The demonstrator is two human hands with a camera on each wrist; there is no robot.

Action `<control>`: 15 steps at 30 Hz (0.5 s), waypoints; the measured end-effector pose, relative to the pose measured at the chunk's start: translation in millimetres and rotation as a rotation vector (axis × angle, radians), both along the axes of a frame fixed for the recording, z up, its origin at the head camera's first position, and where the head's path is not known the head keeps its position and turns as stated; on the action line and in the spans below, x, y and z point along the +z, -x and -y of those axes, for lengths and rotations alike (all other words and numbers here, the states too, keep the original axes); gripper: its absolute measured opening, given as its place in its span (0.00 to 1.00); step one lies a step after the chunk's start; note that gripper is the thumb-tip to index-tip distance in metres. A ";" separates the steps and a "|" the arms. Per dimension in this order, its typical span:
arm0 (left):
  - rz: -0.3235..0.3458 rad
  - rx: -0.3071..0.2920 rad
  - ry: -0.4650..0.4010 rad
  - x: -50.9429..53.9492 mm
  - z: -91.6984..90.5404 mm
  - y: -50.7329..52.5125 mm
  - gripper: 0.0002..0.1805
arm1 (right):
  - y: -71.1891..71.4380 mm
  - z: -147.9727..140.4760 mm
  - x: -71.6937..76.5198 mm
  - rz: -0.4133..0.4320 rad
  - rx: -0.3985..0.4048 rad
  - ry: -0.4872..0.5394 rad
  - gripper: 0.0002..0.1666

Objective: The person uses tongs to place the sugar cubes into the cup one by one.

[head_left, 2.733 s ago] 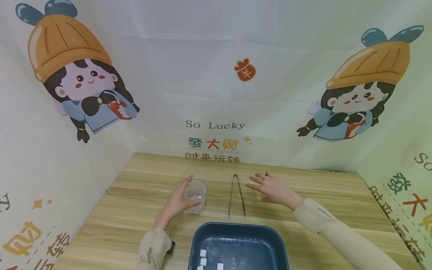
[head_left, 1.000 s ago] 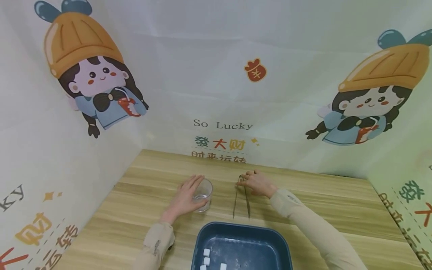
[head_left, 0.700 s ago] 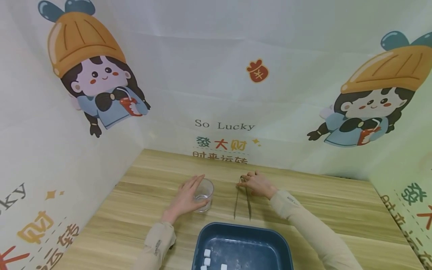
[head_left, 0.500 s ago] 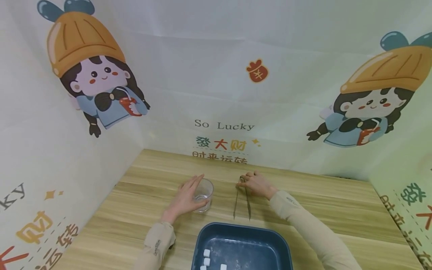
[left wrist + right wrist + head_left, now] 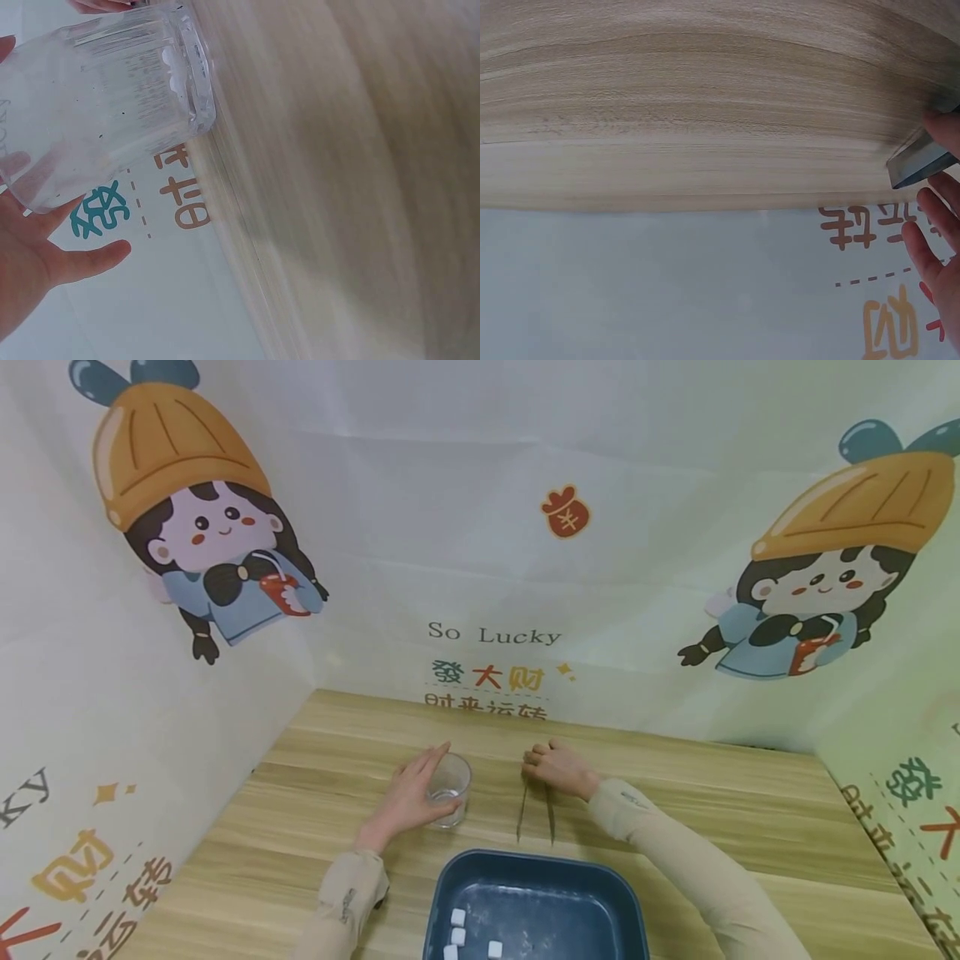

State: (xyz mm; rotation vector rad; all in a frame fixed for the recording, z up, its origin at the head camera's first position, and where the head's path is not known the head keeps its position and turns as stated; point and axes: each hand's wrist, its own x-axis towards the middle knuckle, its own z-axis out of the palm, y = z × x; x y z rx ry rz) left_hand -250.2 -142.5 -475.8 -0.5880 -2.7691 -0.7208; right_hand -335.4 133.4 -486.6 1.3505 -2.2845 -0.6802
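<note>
My left hand [image 5: 405, 797] holds a clear drinking glass [image 5: 451, 789], which stands upright on the wooden table. Its thumb crosses the near side and its fingers reach round the far left side. In the left wrist view, one finger of that hand stretches out apart from the glass [image 5: 112, 105]. To the right, my right hand [image 5: 561, 770] grips the bent end of metal tongs [image 5: 552, 818], hiding that end from the head view. Their two legs point toward me, spread apart. The right wrist view shows the tongs' end [image 5: 922, 157] between thumb and fingers.
In front of both hands is a dark blue tray [image 5: 540, 857] with several white cubes [image 5: 458, 936] at its left side; the frame cuts off its near part. The wooden table [image 5: 300, 793] meets a printed cloth backdrop [image 5: 420, 527] at the back and sides.
My right hand, spread beside the tongs at first, has moved left onto their bent end and curled its fingers over it. The left hand stays round the glass. The head view has shifted slightly.
</note>
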 end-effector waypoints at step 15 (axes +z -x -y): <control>0.004 -0.008 -0.020 0.6 -0.1 0.3 0.48 | -1.1 1.2 1.2 0.085 0.020 0.021 0.22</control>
